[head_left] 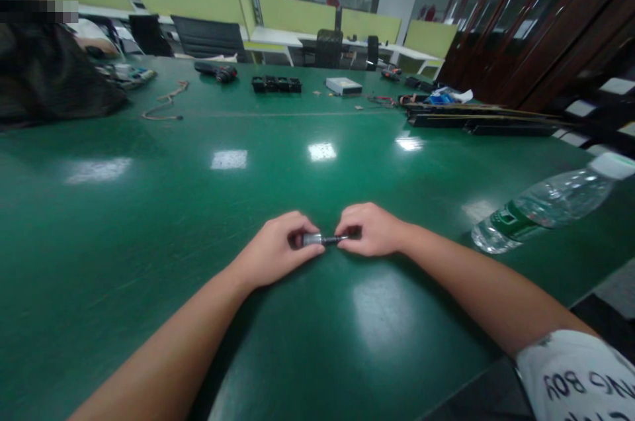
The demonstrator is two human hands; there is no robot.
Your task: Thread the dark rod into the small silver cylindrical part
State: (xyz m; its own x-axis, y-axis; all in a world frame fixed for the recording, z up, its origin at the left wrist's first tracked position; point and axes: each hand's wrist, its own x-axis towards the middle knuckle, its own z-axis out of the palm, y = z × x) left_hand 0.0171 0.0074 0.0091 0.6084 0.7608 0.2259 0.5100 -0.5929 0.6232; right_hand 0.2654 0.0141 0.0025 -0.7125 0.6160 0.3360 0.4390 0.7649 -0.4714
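Observation:
Near the middle of the green table point(278, 169), my left hand point(270, 250) is closed on a small silver cylinder point(311, 239), thumb on the near side and fingers on the far side. A thin dark rod-like part point(330, 240) runs from the cylinder toward the right. My right hand point(373, 230) pinches the other end of that dark part between thumb and fingers. The two pieces lie in line, touching or joined; which of these I cannot tell. Both objects are too small to name by kind, and fingers hide their ends.
A clear plastic bottle point(546, 206) with a white cap stands tilted-looking at the right. Black strips point(476, 118) lie at the far right. Further back are black blocks point(276, 84), a white box point(343, 86), a cordless tool point(217, 71) and a cord point(167, 102). A person point(54, 70) sits at far left.

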